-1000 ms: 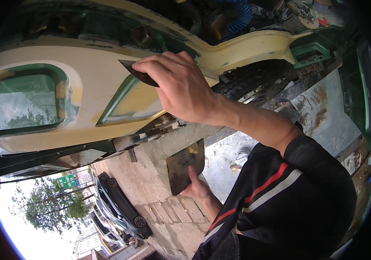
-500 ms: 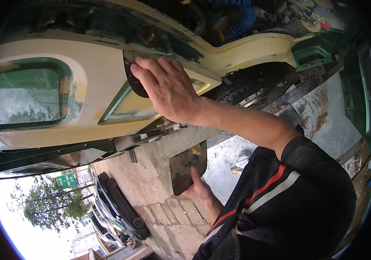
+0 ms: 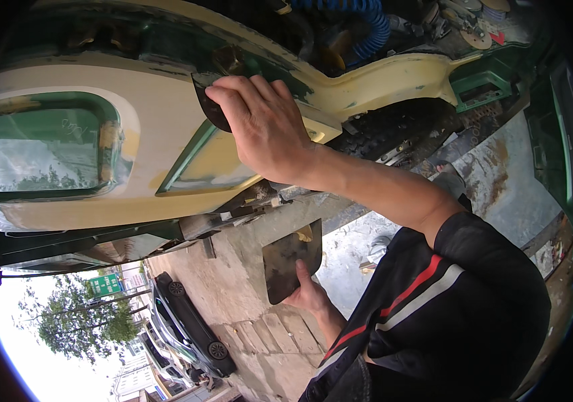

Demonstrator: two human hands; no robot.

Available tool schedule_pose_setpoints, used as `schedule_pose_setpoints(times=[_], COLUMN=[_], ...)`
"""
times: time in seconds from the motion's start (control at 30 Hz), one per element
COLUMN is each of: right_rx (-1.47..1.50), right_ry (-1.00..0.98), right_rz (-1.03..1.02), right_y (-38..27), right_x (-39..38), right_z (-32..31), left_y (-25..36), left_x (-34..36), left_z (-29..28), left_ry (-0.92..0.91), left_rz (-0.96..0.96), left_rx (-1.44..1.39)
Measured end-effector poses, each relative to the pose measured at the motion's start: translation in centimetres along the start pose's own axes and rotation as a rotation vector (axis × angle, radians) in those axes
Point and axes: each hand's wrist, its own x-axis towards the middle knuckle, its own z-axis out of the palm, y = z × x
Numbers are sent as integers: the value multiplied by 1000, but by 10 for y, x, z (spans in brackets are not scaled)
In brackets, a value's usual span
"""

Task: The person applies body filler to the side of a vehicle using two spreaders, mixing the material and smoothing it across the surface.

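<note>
My right hand [image 3: 266, 127] reaches up and left and presses a dark flexible spreader [image 3: 209, 100] flat against a car body panel [image 3: 166, 134]. That panel is coated in pale yellow-beige filler, with green paint showing at its edges. Lower down, my left hand [image 3: 310, 295] grips a flat metal mixing plate [image 3: 290, 258] by its lower corner. A small dab of yellow filler [image 3: 304, 234] sits near the plate's top edge. The two hands are well apart.
A green-framed window opening [image 3: 45, 154] lies left of the spreader. A black tyre [image 3: 400, 127] sits in the wheel arch to the right, with a blue coiled hose [image 3: 360, 20] above. Paved ground [image 3: 253, 315], a parked dark car [image 3: 193, 328] and a tree [image 3: 79, 321] lie below.
My right hand has slid the spreader up and to the left along the filled panel. The left hand and its plate have stayed about where they were.
</note>
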Motion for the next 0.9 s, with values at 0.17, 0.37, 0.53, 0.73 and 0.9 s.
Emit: schedule_pose_setpoints(times=[0.17,0.37,0.53,0.73,0.9], right_rx=[-79,-70,28,410,385], right_ry=[-99,-71,-45,-96,-107], right_rz=[-6,-43,-41,114,65], right_y=[-2,10,21,27,23], right_x=[-17,-15,4,14,25], right_z=[3,-16,-16,-24,-26], left_y=[-2,-1,2,5,3], left_x=[-2,-1,-1,-3,0], left_z=[-3,1,5,6,1], left_ry=[18,0,3,20,9], left_rz=[-6,-10,-13,-36,1], left_rx=[15,-13,-14,-25,11])
